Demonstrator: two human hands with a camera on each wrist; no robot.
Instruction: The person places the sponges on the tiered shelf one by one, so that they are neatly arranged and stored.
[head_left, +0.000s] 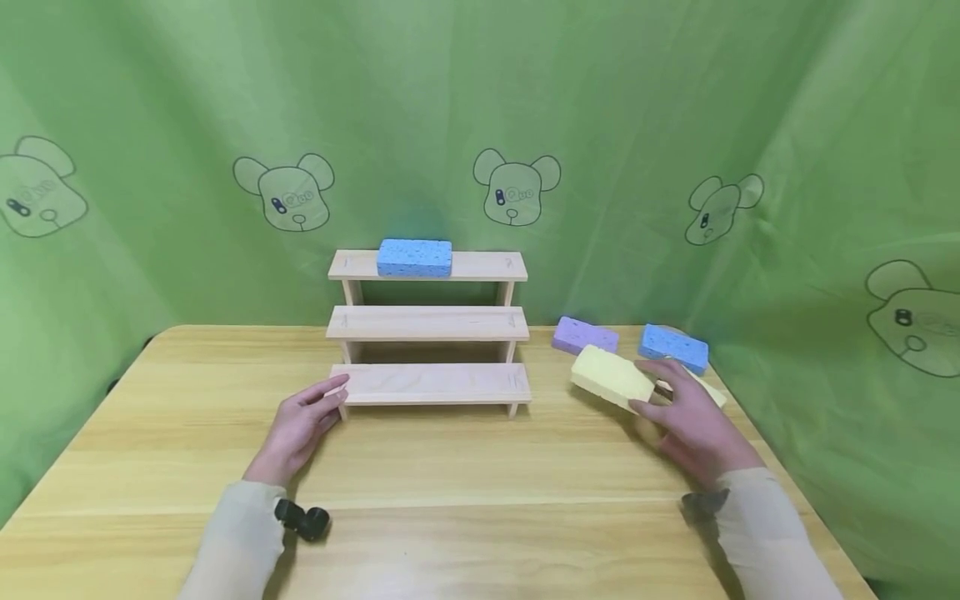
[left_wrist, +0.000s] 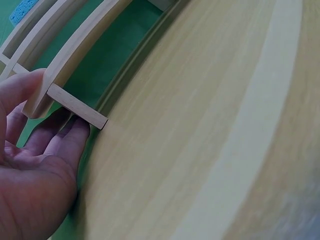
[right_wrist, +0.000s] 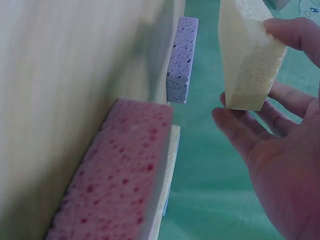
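Right hand (head_left: 692, 412), pointing to ten o'clock, pinches a yellow sponge (head_left: 609, 373), lengthwise ten-to-four; left hand (head_left: 295, 427) grips a wooden rack (head_left: 427, 322).

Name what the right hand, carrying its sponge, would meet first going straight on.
Probably the purple sponge, beyond the held yellow sponge; depth is unclear, so the right hand might pass above it.

Over my remote feed I log a long, pale off-white fabric sleeve (head_left: 234, 537) on the left arm, cuff creased near the wrist. At that cuff: a small black device with two rounded lobes (head_left: 302, 520). Right arm: matching pale off-white fabric sleeve (head_left: 768, 529), wrinkled; dark grey wrist device (head_left: 703, 505), its detail too blurred for me. Left hand (head_left: 298, 427), right hand (head_left: 696, 417): both bare.
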